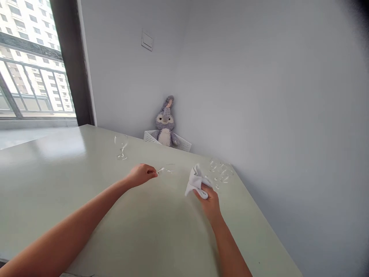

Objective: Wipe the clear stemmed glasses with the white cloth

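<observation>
Going left to right from my head view. Far left: window with a railing outside and tall buildings beyond, then a dark frame beside the pale wall. Light green table takes up most of the lower view, shiny near the window. On it, left of center, one stemmed glass, upright, well apart from both hands. Next, my left hand, reaching in over the table: thumb and fingers pinched together on the stem end of a clear glass, the held glass. That one is tipped sideways, bowl pointing right, toward the cloth side. Rim outline is faint; can't tell if it touches the tabletop. Light switch up on the wall. Behind the table's far edge, a gray plush rabbit sits in a white basket with small holes, in the corner. Right of the held glass, my right hand grips a bunched white cloth, thumb on one side, fingers partly hidden in the folds. Cloth is apart from the held glass. Just past it, a group of clear glasses near the table's right edge; too see-through to count.
</observation>
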